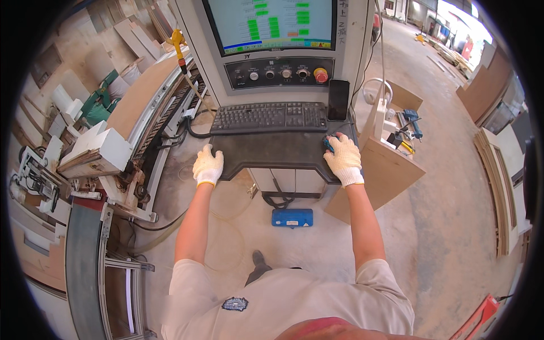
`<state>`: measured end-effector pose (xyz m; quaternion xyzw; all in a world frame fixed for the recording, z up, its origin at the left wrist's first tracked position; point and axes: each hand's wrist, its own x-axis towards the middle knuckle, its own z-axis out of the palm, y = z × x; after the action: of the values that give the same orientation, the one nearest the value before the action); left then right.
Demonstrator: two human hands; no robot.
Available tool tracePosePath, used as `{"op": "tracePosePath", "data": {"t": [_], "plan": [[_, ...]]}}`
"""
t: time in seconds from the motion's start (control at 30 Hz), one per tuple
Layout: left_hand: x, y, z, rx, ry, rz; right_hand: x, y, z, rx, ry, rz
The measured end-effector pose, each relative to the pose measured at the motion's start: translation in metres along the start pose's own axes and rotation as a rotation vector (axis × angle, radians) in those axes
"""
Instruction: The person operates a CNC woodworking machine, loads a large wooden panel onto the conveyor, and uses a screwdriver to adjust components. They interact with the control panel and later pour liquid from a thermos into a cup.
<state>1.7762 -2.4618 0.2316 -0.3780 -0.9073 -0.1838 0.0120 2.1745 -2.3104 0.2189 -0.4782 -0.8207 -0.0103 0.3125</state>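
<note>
Both my hands wear pale knitted work gloves. My right hand is closed over a small dark-blue computer mouse at the right side of a black shelf. Most of the mouse is hidden under the glove. At the shelf's left edge rests my left hand, its thumb and fingers slightly apart and nothing visible in it. Behind the shelf lies a black keyboard, and a dark phone leans upright at its right end. Above them, a machine's screen shows green blocks.
A button panel with a red emergency stop knob sits under the screen. A blue case lies on the floor below. Machinery with a long board stands left; a wooden box with tools stands right. Panels lean far right.
</note>
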Motion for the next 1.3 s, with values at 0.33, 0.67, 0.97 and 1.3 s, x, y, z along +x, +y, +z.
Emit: {"op": "tracePosePath", "data": {"t": [0.33,0.67,0.97,1.3], "plan": [[0.0,-0.002,-0.001,-0.002,0.023,0.008,0.001,-0.006,-0.006,0.007,-0.049,0.004],[-0.011,-0.001,-0.01,-0.14,0.102,0.024,-0.001,-0.007,-0.011,0.126,-0.053,-0.008],[-0.01,-0.005,-0.003,-0.127,0.079,-0.008,0.005,-0.004,-0.005,0.012,-0.134,-0.025],[-0.01,-0.006,-0.004,-0.138,0.072,-0.006,0.004,-0.008,-0.008,0.025,-0.135,0.005]]}}
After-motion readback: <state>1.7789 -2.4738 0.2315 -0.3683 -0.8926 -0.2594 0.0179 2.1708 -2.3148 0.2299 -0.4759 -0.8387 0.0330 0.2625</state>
